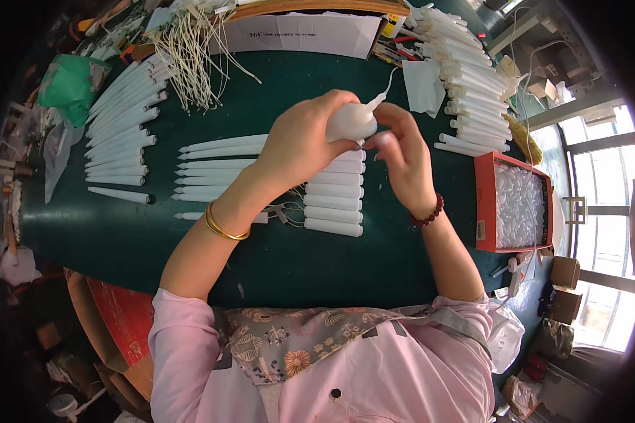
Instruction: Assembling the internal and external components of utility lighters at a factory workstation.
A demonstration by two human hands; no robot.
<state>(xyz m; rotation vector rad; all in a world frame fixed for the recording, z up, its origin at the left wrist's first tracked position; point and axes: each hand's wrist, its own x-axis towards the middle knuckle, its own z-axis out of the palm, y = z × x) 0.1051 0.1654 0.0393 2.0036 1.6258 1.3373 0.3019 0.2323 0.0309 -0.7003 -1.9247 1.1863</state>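
My left hand (301,137) is wrapped round a white squeeze bottle (351,123), whose thin, bent nozzle points up and away. Close against the bottle's right side is my right hand (404,156), its fingers bent and the thumb slightly blurred; whatever may be between them is too small to make out. Below my hands lies a row of white candle-shaped sticks (212,173) with pointed tips at the left. White tubes (334,211) line up at its right end, and thin wires with small parts (282,211) lie between. My left forearm hides part of the row.
More white tapered sticks (123,141) fan out on the green table (317,271) at left. White wires (197,53) heap at the back. White tubes (473,77) are stacked at far right. Nearer stands an orange box (485,211) of small clear pieces; a white-fronted box (300,35) stands behind.
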